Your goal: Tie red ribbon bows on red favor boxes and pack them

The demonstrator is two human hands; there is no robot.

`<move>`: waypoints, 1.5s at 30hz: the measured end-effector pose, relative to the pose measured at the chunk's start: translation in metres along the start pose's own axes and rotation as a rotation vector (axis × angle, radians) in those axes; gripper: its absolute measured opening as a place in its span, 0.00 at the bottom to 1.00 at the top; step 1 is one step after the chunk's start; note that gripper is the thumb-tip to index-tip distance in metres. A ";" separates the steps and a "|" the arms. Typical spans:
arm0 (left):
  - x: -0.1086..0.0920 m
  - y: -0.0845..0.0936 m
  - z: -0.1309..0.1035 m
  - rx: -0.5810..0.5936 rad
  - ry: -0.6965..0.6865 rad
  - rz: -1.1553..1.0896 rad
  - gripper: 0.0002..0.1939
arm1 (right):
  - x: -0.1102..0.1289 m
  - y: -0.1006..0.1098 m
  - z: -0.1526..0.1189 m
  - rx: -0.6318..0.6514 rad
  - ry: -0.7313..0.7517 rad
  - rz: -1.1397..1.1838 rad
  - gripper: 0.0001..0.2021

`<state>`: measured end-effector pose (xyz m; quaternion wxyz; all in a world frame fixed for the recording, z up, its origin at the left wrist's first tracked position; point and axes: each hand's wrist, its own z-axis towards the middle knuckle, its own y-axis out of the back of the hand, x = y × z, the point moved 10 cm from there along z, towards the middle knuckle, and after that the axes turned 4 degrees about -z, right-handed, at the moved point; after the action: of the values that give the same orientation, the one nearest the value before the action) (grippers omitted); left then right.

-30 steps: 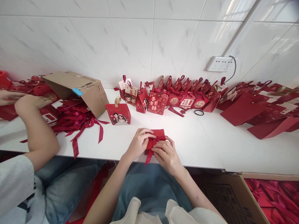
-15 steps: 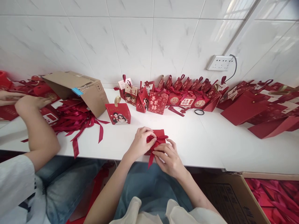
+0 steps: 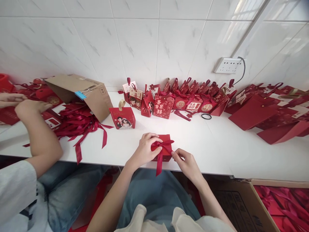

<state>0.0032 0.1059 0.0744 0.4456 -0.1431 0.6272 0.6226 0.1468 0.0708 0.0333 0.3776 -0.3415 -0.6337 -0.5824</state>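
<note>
The small red box sits on the tabletop, right of and nearer the person than the cartoon box. The red ribbon forms 1 bow on its lid; 1 tail hangs over the front. Left hand: fingers clamped on the bow's left side. Right hand: fingers pinched together on the other tail. The cardboard box stands left of the cartoon box.
</note>
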 end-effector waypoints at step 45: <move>-0.005 -0.008 -0.021 0.030 -0.017 0.064 0.09 | -0.016 -0.079 -0.030 0.254 -0.485 1.104 0.18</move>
<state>0.0040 0.0835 0.0688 0.4329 -0.1112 0.6368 0.6282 0.0884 0.0337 -0.0174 0.5063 -0.6942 -0.4957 -0.1265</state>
